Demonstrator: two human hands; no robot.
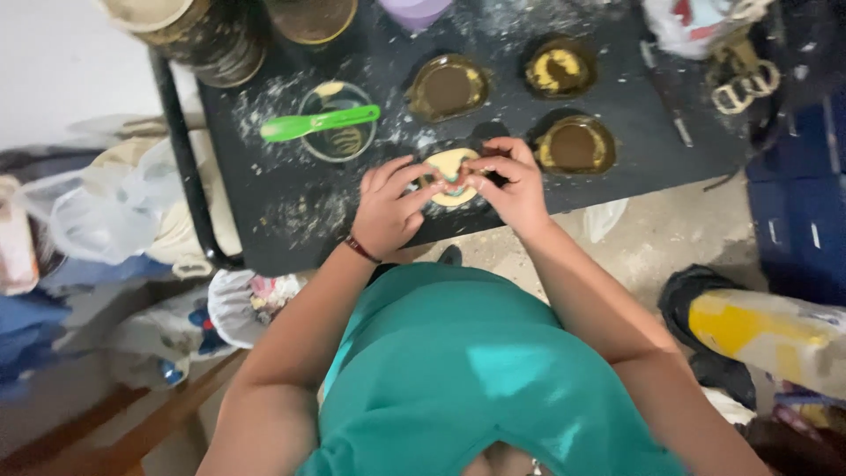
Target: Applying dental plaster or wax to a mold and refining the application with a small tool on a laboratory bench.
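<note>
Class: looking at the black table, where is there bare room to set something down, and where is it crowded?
Free: the black table near its front-left corner, below the green spatula and beside the left hand. Crowded: the round moulds ahead of both hands and the stacked tins at the far left.

cluttered home workshop, dusty black worktable (291,211) with round moulds (447,86), plastic bags (97,220), bare concrete floor (652,238)
</note>
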